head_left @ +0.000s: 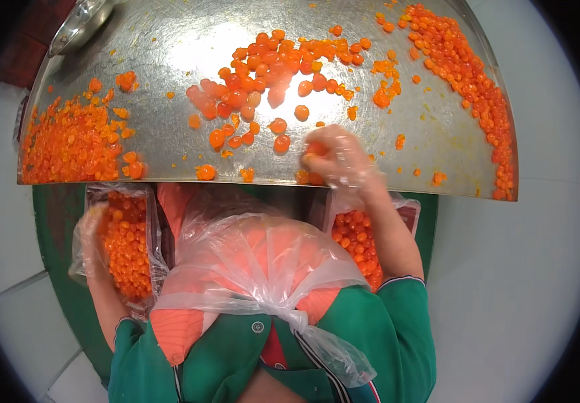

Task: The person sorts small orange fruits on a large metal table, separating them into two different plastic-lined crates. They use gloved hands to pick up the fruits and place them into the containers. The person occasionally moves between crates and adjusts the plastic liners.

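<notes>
Orange egg yolks (239, 95), round and glossy, lie scattered over the middle of a steel table (169, 146). My right hand (338, 156), in a clear plastic glove, is over the table's near edge with its fingers curled around an orange yolk (316, 148). My left hand (91, 226), also gloved and partly blurred, hangs at the left rim of a plastic-lined crate (156, 242) full of yolks (128, 247); its fingers are hard to make out. Another lined crate (413, 214) with yolks (358, 242) stands below the table, partly hidden by my right arm.
A heap of smaller orange pieces (68, 146) fills the table's left corner. A long band of small yolks (471, 85) follows the right rim. At the upper left sits a metal bowl (81, 25). A clear plastic apron (270, 262) covers my lap between the crates.
</notes>
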### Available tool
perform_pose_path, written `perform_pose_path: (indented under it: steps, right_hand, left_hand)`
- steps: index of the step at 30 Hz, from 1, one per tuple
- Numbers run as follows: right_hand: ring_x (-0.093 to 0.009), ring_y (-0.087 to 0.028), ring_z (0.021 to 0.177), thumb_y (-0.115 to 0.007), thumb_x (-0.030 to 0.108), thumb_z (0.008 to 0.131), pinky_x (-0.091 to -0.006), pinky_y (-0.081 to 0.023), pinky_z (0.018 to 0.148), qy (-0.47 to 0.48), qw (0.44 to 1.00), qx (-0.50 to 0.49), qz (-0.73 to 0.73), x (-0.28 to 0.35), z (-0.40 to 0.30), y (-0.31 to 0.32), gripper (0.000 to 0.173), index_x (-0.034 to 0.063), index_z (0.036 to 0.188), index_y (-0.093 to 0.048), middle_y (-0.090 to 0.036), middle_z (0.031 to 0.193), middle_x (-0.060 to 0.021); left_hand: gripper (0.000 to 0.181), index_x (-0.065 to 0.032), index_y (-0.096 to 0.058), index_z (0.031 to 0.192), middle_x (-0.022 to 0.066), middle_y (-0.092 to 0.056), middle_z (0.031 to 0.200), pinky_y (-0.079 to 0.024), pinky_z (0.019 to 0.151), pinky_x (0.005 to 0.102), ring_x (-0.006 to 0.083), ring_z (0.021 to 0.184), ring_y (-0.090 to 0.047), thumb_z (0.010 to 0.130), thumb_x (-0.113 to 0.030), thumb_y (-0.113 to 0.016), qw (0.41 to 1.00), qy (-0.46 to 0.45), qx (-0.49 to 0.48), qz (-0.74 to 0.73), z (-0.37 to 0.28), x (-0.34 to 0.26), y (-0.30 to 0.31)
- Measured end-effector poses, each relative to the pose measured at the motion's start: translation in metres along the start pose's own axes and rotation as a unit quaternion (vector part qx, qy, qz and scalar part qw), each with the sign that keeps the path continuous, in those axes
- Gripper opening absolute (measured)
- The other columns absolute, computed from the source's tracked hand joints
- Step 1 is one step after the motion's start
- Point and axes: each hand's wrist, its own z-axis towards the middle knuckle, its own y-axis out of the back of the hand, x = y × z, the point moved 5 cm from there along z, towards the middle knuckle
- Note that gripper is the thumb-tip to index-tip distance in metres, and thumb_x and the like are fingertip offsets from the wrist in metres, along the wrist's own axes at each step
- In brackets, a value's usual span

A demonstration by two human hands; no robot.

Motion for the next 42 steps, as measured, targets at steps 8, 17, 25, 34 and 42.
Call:
perform_pose_path:
  steps: [8,17,25,34,42]
  right_hand:
    - [-0.022,-0.061,0.079,-0.076,0.011,0.076,-0.0335,-0.049,0.074,-0.016,0.999,0.023,0.031,-0.004,-0.080,0.101,0.020,0.0009,0.092,-0.071,-0.064,0.085,-0.0106]
    - [-0.038,-0.065,0.099,-0.057,0.016,0.088,-0.0451,-0.052,0.088,-0.035,0.952,0.235,-0.191,0.006,0.002,-0.012,0.027,0.0056,0.108,-0.071,-0.068,0.102,-0.0214]
    - [-0.032,-0.069,0.086,-0.061,0.017,0.087,-0.0383,-0.054,0.078,-0.140,0.984,0.039,0.103,-0.014,0.014,-0.005,0.026,0.0017,0.106,-0.071,-0.069,0.092,-0.0206]
    - [-0.030,-0.067,0.076,-0.060,0.015,0.084,-0.0404,-0.053,0.070,-0.044,0.968,-0.101,-0.226,-0.054,0.120,0.001,0.020,0.0012,0.094,-0.070,-0.067,0.082,-0.0194]
    - [-0.033,-0.067,0.084,-0.062,0.020,0.083,-0.0449,-0.053,0.077,0.059,0.991,-0.065,-0.097,0.005,0.113,-0.017,0.026,0.0023,0.102,-0.065,-0.069,0.097,-0.0177]
  left_hand:
    - [0.023,-0.0014,-0.069,0.111,0.0108,-0.068,0.113,-0.051,0.089,0.0315,0.0190,0.102,-0.064,0.087,0.000,-0.066,0.937,-0.280,-0.005,0.208,-0.024,-0.094,-0.167]
    - [0.017,-0.0056,-0.065,0.096,0.0180,-0.069,0.099,-0.053,0.078,0.0464,0.0353,0.092,-0.068,0.089,-0.020,-0.059,0.690,-0.377,0.362,0.501,-0.048,-0.126,-0.411]
    - [0.013,-0.0050,-0.059,0.097,0.0213,-0.066,0.092,-0.051,0.076,0.0482,0.0392,0.089,-0.066,0.092,-0.014,-0.051,0.739,-0.270,0.412,0.460,-0.034,-0.103,-0.390]
    - [0.009,-0.0039,-0.060,0.094,0.0194,-0.062,0.090,-0.049,0.075,0.0455,0.0400,0.086,-0.062,0.090,-0.011,-0.058,0.821,-0.347,0.340,0.299,-0.012,-0.129,-0.371]
    - [0.014,-0.0074,-0.063,0.091,0.0145,-0.064,0.088,-0.051,0.074,0.0459,0.0349,0.084,-0.064,0.083,-0.017,-0.068,0.806,-0.424,0.160,0.381,0.050,-0.133,-0.339]
